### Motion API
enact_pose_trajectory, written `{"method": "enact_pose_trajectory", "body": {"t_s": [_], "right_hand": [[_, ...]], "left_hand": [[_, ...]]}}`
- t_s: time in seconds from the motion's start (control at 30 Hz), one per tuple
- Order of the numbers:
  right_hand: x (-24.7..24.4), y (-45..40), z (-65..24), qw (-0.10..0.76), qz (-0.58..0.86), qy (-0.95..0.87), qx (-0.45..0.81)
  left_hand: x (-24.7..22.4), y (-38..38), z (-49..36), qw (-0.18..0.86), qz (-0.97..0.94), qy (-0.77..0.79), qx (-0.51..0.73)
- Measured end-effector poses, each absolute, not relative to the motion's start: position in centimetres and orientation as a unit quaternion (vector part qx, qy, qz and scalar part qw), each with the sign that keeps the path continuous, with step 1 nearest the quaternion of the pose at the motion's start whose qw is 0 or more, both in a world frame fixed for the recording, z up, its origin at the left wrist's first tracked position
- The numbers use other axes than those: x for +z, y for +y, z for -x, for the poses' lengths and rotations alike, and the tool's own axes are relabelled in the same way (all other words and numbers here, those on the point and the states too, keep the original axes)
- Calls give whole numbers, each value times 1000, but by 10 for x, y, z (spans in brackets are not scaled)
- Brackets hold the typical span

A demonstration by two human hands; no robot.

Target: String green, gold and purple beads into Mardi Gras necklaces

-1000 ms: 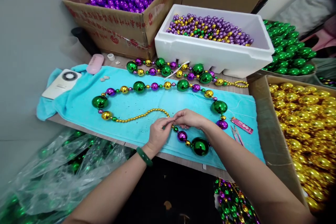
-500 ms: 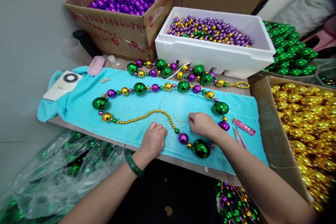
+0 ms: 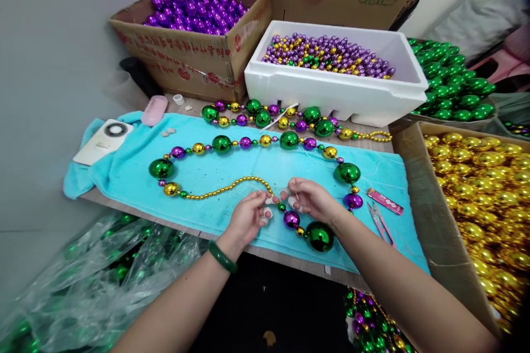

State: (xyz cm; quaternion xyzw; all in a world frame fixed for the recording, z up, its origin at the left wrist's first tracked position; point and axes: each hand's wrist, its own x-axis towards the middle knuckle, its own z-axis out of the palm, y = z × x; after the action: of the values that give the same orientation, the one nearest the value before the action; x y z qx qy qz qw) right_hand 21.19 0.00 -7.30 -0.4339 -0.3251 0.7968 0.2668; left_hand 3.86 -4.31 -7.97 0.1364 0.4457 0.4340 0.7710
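Observation:
A bead necklace (image 3: 221, 144) of green, purple and gold balls lies in a loop on the turquoise towel (image 3: 215, 168). Its strand of small gold beads (image 3: 232, 185) runs to the spot between my hands. There my left hand (image 3: 248, 215), with a green bangle at the wrist, pinches the thin pale thread beside a small green bead (image 3: 282, 207). Just to the right, my right hand (image 3: 312, 198) is closed in a pinch on the same thread, its fingertips close to the left ones. White wrapping shows on some fingers of both hands. Most of the thread is hidden by the fingers.
Pink-handled thread snips (image 3: 380, 223) and a small red packet (image 3: 385, 201) lie at right. Another bead necklace (image 3: 263, 117) lies behind, before a white foam box (image 3: 335, 88) of small beads. Cardboard boxes hold purple balls (image 3: 199, 8) and gold balls (image 3: 480, 193).
My hands have come together from being apart with the thread stretched between them. Both have turned so that their fingertips show. The camera view has shifted slightly.

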Motion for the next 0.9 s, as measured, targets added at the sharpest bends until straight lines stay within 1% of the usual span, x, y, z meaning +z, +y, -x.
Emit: {"method": "enact_pose_trajectory", "body": {"t_s": [0.13,0.33,0.63,0.7,0.9], "right_hand": [[-74,4,-210,248,418,-302,820],[-77,3,-203,236,428,-319,812],[-76,3,-202,227,452,-352,787],[-77,2,-200,223,463,-368,775],[-80,-3,-199,211,504,-409,731]], "left_hand": [[-81,-41,-39,789,-105,411,445],[-84,-39,-40,785,-130,389,464],[-84,-41,-40,749,-174,438,465],[-85,-42,-41,732,-212,470,445],[-88,-47,-45,626,-394,557,378]]}}
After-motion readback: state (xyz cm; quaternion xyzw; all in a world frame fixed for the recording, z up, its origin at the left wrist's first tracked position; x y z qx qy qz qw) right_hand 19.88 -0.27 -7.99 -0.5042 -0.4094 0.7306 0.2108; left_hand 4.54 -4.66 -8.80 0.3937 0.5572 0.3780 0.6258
